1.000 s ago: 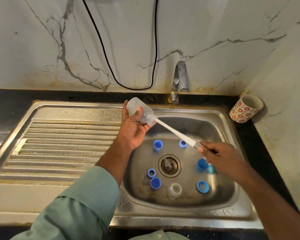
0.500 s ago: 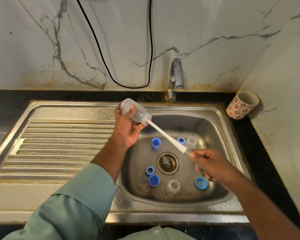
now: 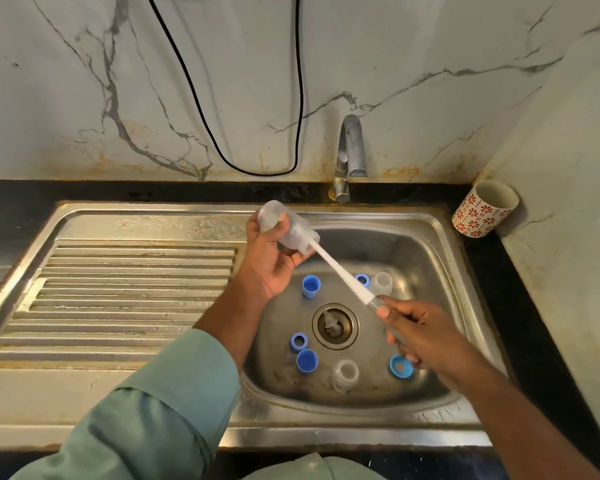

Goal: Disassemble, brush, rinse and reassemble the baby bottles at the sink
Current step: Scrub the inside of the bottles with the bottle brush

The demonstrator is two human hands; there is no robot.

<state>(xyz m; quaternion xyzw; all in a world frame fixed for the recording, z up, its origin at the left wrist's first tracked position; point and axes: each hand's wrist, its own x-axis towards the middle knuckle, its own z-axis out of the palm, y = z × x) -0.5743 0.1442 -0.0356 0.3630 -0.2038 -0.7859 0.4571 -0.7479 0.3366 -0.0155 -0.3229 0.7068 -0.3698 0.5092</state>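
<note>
Tilted clear bottle (image 3: 288,230) with white brush (image 3: 340,275) inside.

Veined marble wall (image 3: 413,46) with rust stains above black counter (image 3: 520,289)

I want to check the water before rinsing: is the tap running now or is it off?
Off. No stream falls from the tap spout into the sink, and no splash shows around the drain.

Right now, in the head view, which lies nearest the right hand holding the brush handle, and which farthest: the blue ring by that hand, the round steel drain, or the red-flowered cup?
From the right hand:
1. Blue ring, in the basin right beside the fingers.
2. Round steel drain, at the basin's middle, to the left.
3. Red-flowered cup, on the dark counter in the far right corner.
</note>
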